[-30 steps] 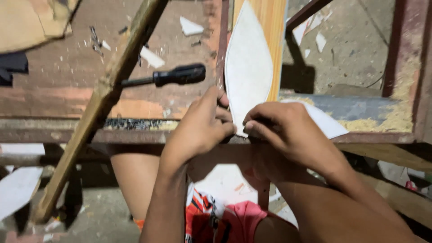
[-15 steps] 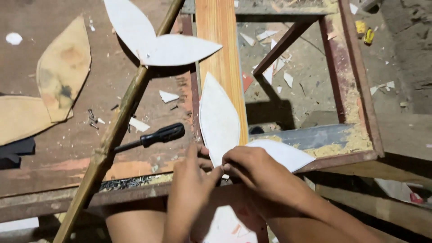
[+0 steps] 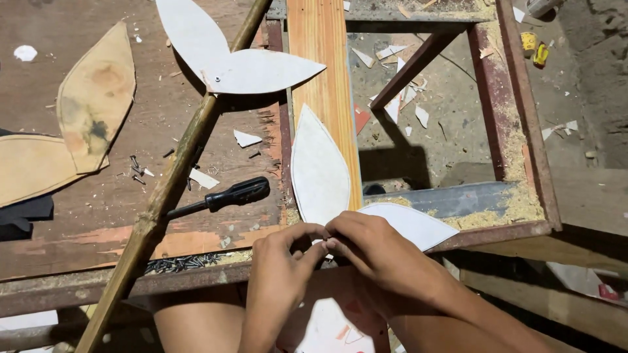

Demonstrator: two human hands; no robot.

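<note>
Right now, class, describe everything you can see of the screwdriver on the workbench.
The screwdriver has a chunky black handle and a thin dark metal shaft. It lies flat on the worn wooden workbench, handle pointing right, its shaft tip hidden at the long bamboo pole. Neither hand touches it; the left hand is nearest, below it.

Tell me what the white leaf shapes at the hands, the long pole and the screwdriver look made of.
White leaf shapes: thin, flat sheet with a matte face, likely laminate or thin board, though unclear. Long pole: apparently bamboo, brownish-green with ring joints. Screwdriver: black, faintly shiny handle, probably plastic, on a dark metal shaft. Both hands pinch where the shapes meet.
</note>
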